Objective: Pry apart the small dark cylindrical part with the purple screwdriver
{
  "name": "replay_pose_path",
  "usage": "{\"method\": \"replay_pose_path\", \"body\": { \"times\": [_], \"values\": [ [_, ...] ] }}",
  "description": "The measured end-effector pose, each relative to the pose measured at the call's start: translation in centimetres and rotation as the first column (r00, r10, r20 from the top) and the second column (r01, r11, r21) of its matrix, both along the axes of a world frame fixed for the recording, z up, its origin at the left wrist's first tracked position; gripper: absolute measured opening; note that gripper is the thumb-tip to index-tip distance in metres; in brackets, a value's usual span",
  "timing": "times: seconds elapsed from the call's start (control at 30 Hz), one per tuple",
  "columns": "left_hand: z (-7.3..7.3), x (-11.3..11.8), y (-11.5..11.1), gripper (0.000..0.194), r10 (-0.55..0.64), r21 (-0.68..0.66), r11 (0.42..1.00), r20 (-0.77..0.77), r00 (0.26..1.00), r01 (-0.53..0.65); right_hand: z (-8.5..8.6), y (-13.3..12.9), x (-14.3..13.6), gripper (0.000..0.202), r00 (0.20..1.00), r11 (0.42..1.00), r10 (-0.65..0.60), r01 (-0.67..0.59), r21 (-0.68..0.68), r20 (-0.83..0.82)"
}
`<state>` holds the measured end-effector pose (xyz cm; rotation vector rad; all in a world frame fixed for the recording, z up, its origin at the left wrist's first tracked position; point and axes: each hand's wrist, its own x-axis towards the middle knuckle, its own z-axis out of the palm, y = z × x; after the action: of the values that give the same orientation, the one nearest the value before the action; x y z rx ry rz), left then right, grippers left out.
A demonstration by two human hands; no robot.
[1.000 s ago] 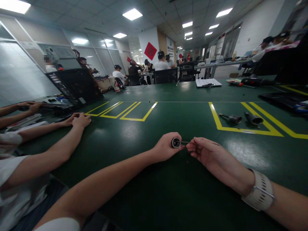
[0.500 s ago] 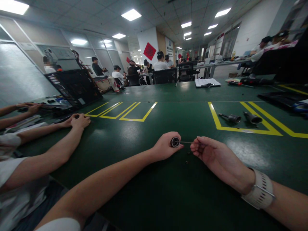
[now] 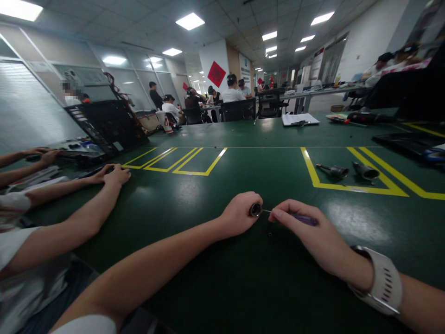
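W/ the L grip [image 3: 240, 215] wrapped round a metal cup [image 3: 255, 210] at the table [image 3: 187, 195] and the R grip [image 3: 314, 239] pinching a screwdriver [image 3: 304, 219] beside it, pushing too hard might, prob. via a skid, jab the L grip.

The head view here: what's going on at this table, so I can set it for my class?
A person's left hand holds a small round metal part, open end towards the camera. The right hand holds a purple-handled tool, its thin shaft pointing at that part; whether they touch is unclear. To the right, two dark metal parts lie on the green table by yellow tape. A co-worker's hand is at the left.
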<state>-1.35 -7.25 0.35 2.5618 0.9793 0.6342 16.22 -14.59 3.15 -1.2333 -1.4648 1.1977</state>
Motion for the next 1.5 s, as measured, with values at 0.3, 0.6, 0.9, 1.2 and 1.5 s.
{"method": "replay_pose_path", "body": {
  "times": [0.3, 0.6, 0.9, 1.2, 1.5],
  "values": [
    [0.0, -0.1, 0.0, 0.006, 0.016, 0.024, 1.0, -0.046, 0.999, -0.015, -0.1, 0.1, 0.5, 0.024, 0.997, 0.997, -0.03, 0.025, 0.075, 0.074],
    [0.0, 0.0, -0.1, 0.004, -0.009, 0.077, 0.997, -0.084, 0.996, 0.016, 0.2, -0.2, 0.2, 0.023, 0.995, 0.997, 0.025, -0.033, 0.075, 0.097],
    [0.2, -0.1, -0.4, 0.005, -0.019, 0.097, 0.995, -0.142, 0.99, 0.033, -0.2, 0.0, 0.5, 0.024, 0.992, 0.993, -0.036, 0.022, 0.114, 0.121],
    [0.2, -0.1, -0.4, 0.001, -0.007, 0.086, 0.996, -0.099, 0.995, 0.015, -0.2, 0.2, 0.7, 0.027, 0.982, 0.991, -0.09, 0.071, 0.117, 0.168],
    [1.2, -0.5, -1.3, 0.021, -0.257, -0.059, 0.964, 0.041, 0.965, 0.26, -0.5, 0.8, 1.4, 0.03, 0.957, 0.966, -0.218, 0.185, 0.18, 0.191]
  ]
}}
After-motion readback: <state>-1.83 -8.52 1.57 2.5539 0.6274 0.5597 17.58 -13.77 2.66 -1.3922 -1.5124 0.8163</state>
